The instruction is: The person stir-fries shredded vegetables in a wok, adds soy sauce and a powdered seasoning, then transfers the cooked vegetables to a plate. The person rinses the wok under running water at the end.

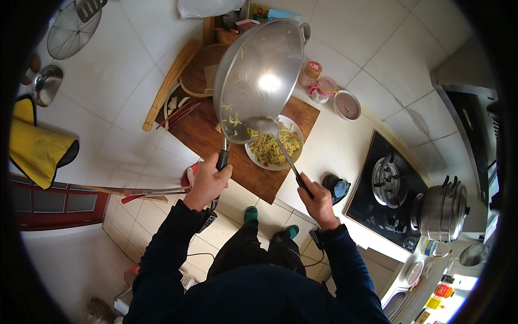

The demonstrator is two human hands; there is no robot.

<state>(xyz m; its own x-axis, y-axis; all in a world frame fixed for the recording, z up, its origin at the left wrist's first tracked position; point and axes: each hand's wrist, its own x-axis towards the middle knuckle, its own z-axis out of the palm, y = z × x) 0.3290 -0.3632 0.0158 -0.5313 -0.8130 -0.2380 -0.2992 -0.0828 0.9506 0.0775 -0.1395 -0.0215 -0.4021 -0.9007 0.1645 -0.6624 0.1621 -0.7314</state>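
My left hand (209, 181) grips the black handle of a large steel wok (259, 77), which is tipped steeply over a white plate (276, 166). Shredded greenish-yellow food (275, 148) is heaped on the plate, and a few shreds cling inside the wok near its lower rim. In my right hand (319, 201) is the dark handle of a steel ladle or wok spatula (286, 156). Its head reaches the wok's lower lip, just above the food. Beneath the plate lies a wooden cutting board (194, 139).
To the right, a black gas stove (364, 202) carries a stacked steel steamer pot (441, 212). A bowl of brownish contents (347, 105) and lidded jars (312, 72) stand along the wall. Chopsticks (184, 115) and a brush-like bundle (172, 85) are at the board's left. A dark cloth (336, 189) lies near the stove.
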